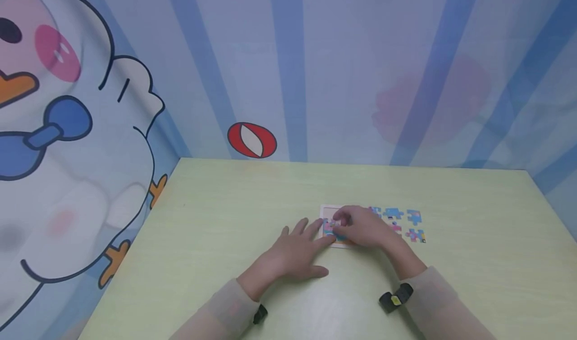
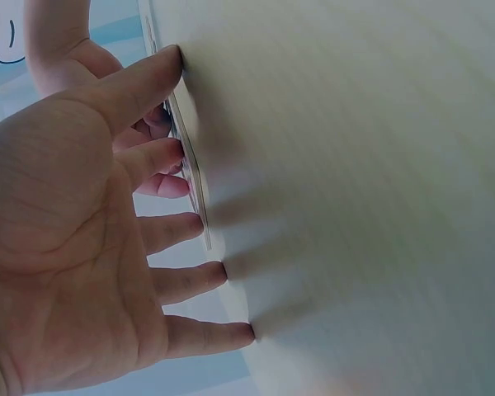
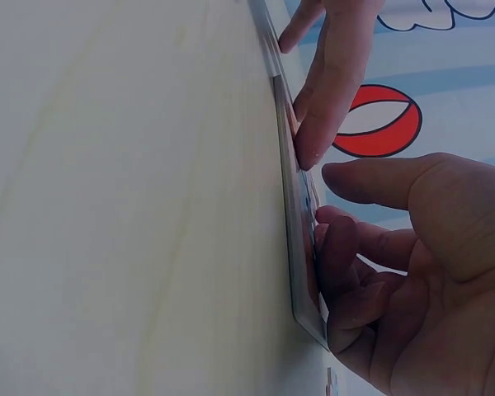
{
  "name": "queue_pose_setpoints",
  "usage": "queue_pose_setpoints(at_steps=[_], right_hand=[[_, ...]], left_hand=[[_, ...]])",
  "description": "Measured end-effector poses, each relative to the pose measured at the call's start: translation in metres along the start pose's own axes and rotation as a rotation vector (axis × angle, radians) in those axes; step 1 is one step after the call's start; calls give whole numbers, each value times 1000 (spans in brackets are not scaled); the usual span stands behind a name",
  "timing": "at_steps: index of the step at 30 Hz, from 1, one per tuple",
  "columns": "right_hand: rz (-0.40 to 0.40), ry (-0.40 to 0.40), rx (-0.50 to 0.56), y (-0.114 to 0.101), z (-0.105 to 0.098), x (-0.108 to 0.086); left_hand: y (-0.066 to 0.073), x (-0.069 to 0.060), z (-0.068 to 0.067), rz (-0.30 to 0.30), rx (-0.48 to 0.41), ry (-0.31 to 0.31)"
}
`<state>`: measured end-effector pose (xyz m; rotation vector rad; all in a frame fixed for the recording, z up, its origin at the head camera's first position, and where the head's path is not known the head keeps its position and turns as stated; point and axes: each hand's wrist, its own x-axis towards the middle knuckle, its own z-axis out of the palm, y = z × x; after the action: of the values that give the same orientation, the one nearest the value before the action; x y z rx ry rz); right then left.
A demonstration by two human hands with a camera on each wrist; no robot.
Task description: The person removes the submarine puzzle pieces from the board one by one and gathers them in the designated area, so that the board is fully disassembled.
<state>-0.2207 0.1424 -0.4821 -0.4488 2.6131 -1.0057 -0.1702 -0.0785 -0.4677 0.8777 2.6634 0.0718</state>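
Note:
A small jigsaw puzzle board (image 1: 330, 208) with a pale border lies on the table, pink and blue pieces in its left part. My left hand (image 1: 293, 255) is spread at its left side, with fingertips on the table and on the board's edge. Over the board my right hand (image 1: 365, 227) bends down, thumb and index finger pinching a puzzle piece (image 1: 333, 224) at its sides; the fingers hide most of it. In the right wrist view, the other fingers of the right hand (image 3: 379, 272) are curled against the board (image 3: 295, 247).
Loose jigsaw pieces (image 1: 414, 217) lie in rows to the right of the board, some partly behind the right hand. The pale yellow table (image 1: 216, 205) ends at a blue striped backdrop (image 1: 333, 79) with cartoon prints. Both wrists carry black straps.

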Motion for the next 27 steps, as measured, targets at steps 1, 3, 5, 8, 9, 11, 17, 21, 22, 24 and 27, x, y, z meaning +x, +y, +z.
queue_pose_setpoints(at_steps=[1,3,5,8,9,11,17,21,22,24,27], right_hand=[[2,1,-1,0,0,0],[7,2,8,0,0,0],[12,7,18,0,0,0],[22,15,31,1,0,0],[23,19,32,1,0,0],[22,22,38,1,0,1],[5,42,65,0,0,1],[0,54,65,0,0,2],[-1,55,62,0,0,2],[-1,60,58,1,0,2],[-9,67,51,3,-1,0]], left_hand=[[0,0,0,0,0,0],[0,0,1,-1,1,-2],[0,1,1,-2,4,-4],[0,1,1,-4,8,-7],[0,1,1,-5,7,-8],[0,1,0,-6,7,-10],[0,1,-1,-5,0,-12],[0,0,-2,-8,-4,-15],[0,0,-2,-9,-5,-16],[1,0,-2,-11,-7,-18],[1,0,-2,-11,-9,-20]])
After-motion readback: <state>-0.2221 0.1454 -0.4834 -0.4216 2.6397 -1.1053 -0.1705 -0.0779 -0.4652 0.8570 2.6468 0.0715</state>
